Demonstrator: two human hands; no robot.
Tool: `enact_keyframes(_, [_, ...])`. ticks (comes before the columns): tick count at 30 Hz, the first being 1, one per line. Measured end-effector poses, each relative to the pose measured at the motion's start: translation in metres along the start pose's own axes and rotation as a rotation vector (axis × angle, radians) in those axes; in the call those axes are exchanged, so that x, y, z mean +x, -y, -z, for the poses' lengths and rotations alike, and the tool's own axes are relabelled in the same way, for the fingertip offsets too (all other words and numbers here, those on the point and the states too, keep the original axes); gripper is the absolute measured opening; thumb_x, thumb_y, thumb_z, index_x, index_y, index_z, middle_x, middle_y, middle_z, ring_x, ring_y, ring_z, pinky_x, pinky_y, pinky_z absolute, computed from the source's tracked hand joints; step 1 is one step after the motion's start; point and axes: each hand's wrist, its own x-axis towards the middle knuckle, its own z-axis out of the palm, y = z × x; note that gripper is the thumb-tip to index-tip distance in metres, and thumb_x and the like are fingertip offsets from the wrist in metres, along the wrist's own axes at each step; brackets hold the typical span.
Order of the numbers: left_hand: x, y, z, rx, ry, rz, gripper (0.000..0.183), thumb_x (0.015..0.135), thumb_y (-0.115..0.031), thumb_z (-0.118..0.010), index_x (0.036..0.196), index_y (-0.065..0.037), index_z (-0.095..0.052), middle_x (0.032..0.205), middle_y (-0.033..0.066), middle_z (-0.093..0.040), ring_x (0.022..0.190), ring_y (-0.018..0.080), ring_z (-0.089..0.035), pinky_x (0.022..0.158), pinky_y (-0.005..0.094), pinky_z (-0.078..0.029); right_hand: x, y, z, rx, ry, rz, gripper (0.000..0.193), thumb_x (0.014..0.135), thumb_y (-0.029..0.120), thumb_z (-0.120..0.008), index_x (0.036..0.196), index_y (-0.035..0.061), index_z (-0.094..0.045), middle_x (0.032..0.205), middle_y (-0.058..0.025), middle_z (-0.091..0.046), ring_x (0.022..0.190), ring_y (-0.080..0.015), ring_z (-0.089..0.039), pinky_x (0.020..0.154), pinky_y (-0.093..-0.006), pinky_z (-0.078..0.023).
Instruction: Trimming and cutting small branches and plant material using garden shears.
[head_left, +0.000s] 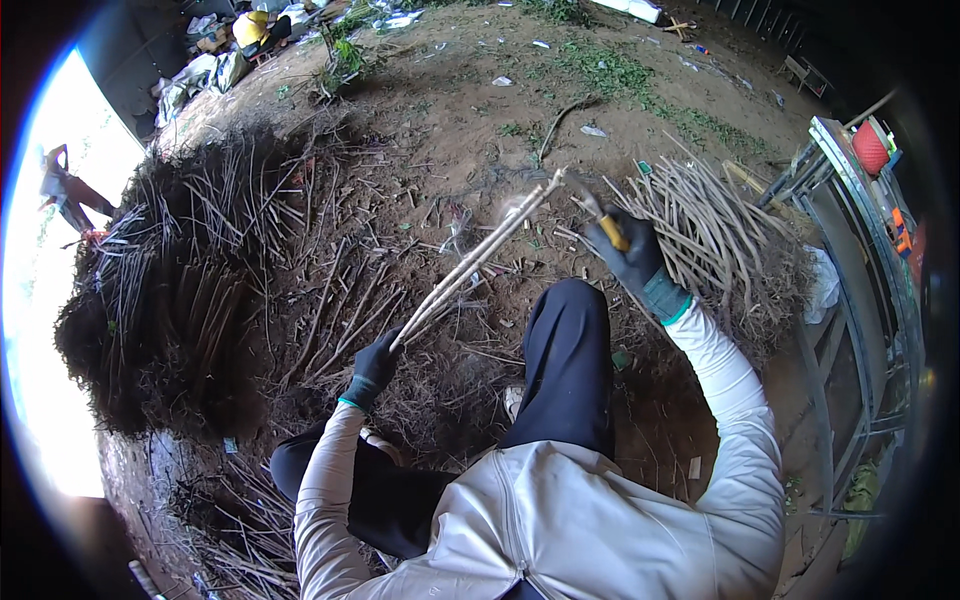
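My left hand (374, 371), in a dark glove with a green cuff, is closed round the lower ends of a few long, thin, pale sticks (480, 258). They slant up and to the right in front of me. My right hand (636, 255), gloved the same way, grips a yellow-handled tool (613, 234). Its narrow dark head points up-left, close to the far tips of the sticks; whether it touches them I cannot tell. Just beyond my right hand lies a pile of similar bare sticks (705, 225) with tangled roots at its near right end.
Large heaps of rooted sticks (185, 300) lie at the left, with more (250, 525) at the lower left. Loose sticks (340, 305) litter the soil. A metal frame (850, 230) stands at the right, carrying a red object (870, 148). Far left, another person (70, 190) is in the bright opening.
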Motion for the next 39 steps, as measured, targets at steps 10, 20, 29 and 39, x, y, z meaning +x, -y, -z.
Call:
enact_keyframes(10, [-0.011, 0.010, -0.011, -0.246, 0.066, 0.085, 0.027, 0.084, -0.022, -0.061, 0.109, -0.011, -0.059, 0.081, 0.0201, -0.062, 0.075, 0.0396, -0.061, 0.058, 0.0431, -0.047, -0.005, -0.040, -0.005, -0.279, 0.027, 0.112, 0.054, 0.079, 0.032, -0.070, 0.119, 0.0046, -0.048, 0.107, -0.0167, -0.055, 0.100, -0.0324, -0.054, 0.086, -0.0406, -0.044])
enact_keyframes(20, [-0.012, -0.003, 0.004, -0.219, 0.140, -0.084, 0.043, 0.084, -0.019, -0.060, 0.125, -0.009, -0.051, 0.111, 0.0187, -0.061, 0.100, 0.0348, -0.060, 0.081, 0.0383, -0.050, -0.007, -0.014, -0.011, -0.201, -0.027, 0.163, 0.042, 0.081, 0.024, -0.067, 0.116, 0.0051, -0.052, 0.097, -0.0173, -0.061, 0.089, -0.0338, -0.061, 0.075, -0.0372, -0.049])
enact_keyframes(29, [-0.017, 0.001, -0.009, -0.313, 0.127, -0.081, 0.030, 0.086, -0.017, -0.059, 0.114, -0.007, -0.057, 0.090, 0.0167, -0.063, 0.081, 0.0331, -0.062, 0.068, 0.0374, -0.049, -0.009, -0.040, -0.005, -0.248, 0.137, 0.143, 0.035, 0.082, 0.016, -0.065, 0.110, -0.0019, -0.054, 0.087, -0.0171, -0.064, 0.073, -0.0247, -0.063, 0.062, -0.0349, -0.047])
enact_keyframes(39, [-0.025, 0.022, -0.034, -0.491, 0.082, -0.142, 0.036, 0.088, -0.007, -0.051, 0.124, -0.009, -0.053, 0.071, -0.0059, -0.042, 0.060, 0.0074, -0.041, 0.053, 0.0240, -0.037, -0.028, -0.035, -0.002, 0.029, -0.178, -0.040, 0.021, 0.084, 0.020, -0.064, 0.092, 0.0012, -0.060, 0.061, -0.0102, -0.057, 0.054, -0.0154, -0.055, 0.052, -0.0313, -0.043])
